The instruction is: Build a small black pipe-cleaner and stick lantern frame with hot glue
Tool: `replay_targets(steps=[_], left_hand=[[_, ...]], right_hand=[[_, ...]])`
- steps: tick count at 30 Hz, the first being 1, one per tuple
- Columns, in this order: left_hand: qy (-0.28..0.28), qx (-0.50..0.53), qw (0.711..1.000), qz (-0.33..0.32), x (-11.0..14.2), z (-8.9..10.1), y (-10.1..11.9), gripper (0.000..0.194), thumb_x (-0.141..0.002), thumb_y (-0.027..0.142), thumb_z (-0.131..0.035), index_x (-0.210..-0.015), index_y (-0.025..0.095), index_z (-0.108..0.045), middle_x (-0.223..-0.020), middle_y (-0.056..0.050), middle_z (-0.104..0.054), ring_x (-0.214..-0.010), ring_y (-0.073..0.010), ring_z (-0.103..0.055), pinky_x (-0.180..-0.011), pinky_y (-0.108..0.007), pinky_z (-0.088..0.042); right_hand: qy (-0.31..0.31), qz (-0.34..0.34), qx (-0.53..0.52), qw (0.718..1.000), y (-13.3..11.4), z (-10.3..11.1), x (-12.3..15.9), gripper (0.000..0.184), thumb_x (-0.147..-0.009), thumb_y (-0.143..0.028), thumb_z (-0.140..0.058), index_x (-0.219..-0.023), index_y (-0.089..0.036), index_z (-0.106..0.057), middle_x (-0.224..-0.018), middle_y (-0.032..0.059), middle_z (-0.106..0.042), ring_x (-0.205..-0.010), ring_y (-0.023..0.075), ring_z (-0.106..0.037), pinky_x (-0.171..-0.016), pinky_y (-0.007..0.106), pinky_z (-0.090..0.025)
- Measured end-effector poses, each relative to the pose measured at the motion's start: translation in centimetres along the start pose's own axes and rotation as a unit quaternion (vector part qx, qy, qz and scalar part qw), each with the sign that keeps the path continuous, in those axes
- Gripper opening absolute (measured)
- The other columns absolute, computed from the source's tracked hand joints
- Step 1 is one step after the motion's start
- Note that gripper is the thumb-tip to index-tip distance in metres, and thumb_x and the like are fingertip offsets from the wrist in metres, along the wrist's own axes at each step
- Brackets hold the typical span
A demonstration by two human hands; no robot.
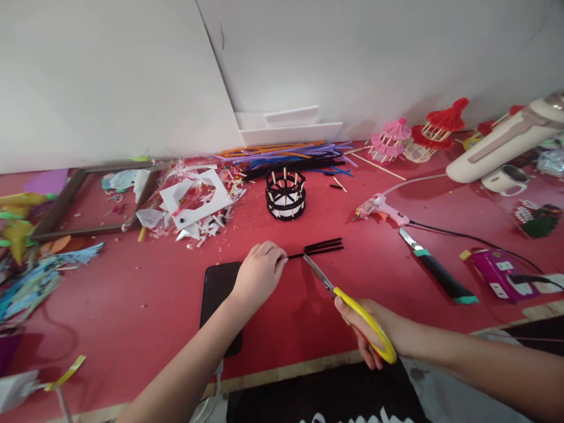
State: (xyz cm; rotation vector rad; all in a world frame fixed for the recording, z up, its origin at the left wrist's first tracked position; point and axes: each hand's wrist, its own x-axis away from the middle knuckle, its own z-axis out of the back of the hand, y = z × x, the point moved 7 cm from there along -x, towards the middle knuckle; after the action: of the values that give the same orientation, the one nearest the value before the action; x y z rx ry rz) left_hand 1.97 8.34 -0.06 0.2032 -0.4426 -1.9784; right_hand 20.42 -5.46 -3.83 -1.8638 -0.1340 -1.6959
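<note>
My left hand (262,267) pinches the near end of a black pipe cleaner (294,256) just above the red table. In my right hand (374,329) is a pair of scissors with yellow handles (368,317). Their blade tips are at the pipe cleaner, right of my left fingers; whether they touch it I cannot tell. Several short black pipe cleaner pieces (324,244) lie side by side past the tips. Farther back stands a small round frame (285,197) of black pipe cleaners and wooden sticks on a white base. A dark phone (215,288) lies partly under my left forearm.
Pipe cleaners (286,155) in several colours lie along the wall. White foam scraps (198,202) are at left. At right are a pink glue gun (383,210), a utility knife (438,270), a purple power strip (502,273), a mug (504,179) and a leaning flask (502,138).
</note>
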Motion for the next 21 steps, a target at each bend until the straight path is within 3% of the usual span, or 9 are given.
replay_targets(steps=[12, 16, 21], left_hand=[[0.004, 0.002, 1.0, -0.004, 0.0, -0.1, -0.2, 0.014, -0.096, 0.018, -0.056, -0.092, 0.018, -0.069, -0.098, -0.007, -0.068, -0.091, -0.0245, -0.063, -0.087, -0.039, -0.052], [0.006, 0.001, 1.0, -0.007, 0.0, -0.1, -0.1, 0.014, -0.096, 0.018, -0.056, -0.091, 0.018, -0.069, -0.097, -0.007, -0.068, -0.09, -0.0245, -0.062, -0.086, -0.039, -0.052], [0.008, 0.004, 1.0, -0.009, 0.0, -0.1, -0.2, 0.013, -0.095, 0.017, -0.056, -0.09, 0.018, -0.068, -0.097, -0.006, -0.068, -0.09, -0.0241, -0.063, -0.086, -0.039, -0.051]], right_hand=[[0.027, 0.036, 0.036, 0.998, 0.4, 1.3, -0.3, 0.067, -0.086, -0.084, -0.036, -0.085, -0.02, -0.055, -0.031, -0.0045, -0.045, -0.029, 0.0112, -0.045, -0.029, 0.016, -0.033], [0.036, 0.07, 0.05, 0.996, 0.7, 1.6, -0.8, 0.079, -0.074, -0.096, -0.033, -0.084, -0.02, -0.054, -0.032, -0.0043, -0.045, -0.031, 0.0124, -0.048, -0.03, 0.018, -0.037], [0.036, 0.087, 0.056, 0.994, 1.0, 2.0, -1.2, 0.082, -0.071, -0.099, -0.028, -0.081, -0.021, -0.053, -0.032, -0.0046, -0.044, -0.029, 0.0106, -0.045, -0.03, 0.017, -0.033]])
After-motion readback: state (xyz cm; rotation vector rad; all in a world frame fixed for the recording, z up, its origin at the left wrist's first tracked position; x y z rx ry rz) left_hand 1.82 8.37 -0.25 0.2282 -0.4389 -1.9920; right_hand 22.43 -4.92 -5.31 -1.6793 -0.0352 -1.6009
